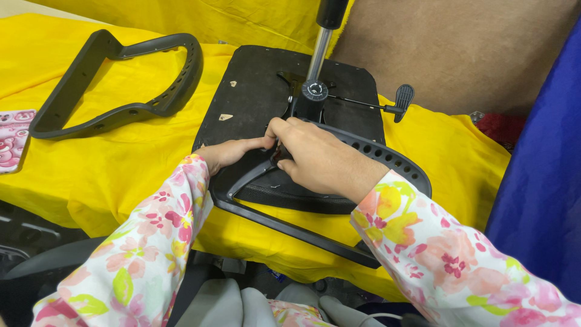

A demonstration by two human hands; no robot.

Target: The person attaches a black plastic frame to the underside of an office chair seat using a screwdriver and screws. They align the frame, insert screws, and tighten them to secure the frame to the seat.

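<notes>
Both hands are working on the upturned office chair seat (pixel 254 91), which lies bottom-up on the yellow cloth (pixel 145 145). The right hand (pixel 324 158) is curled around the black armrest frame (pixel 387 158) where it meets the seat's underside, fingers bent tight on it. The left hand (pixel 230 151) sits right against the seat's near edge, touching the right hand, fingers pinched at the same joint; can't tell exactly what they're pinching. The gas lift cylinder (pixel 319 48) sticks up from the seat's middle, with the adjustment lever (pixel 399 100) poking out right of the seat. A second armrest frame (pixel 121 79) lies left of the seat, well apart.
</notes>
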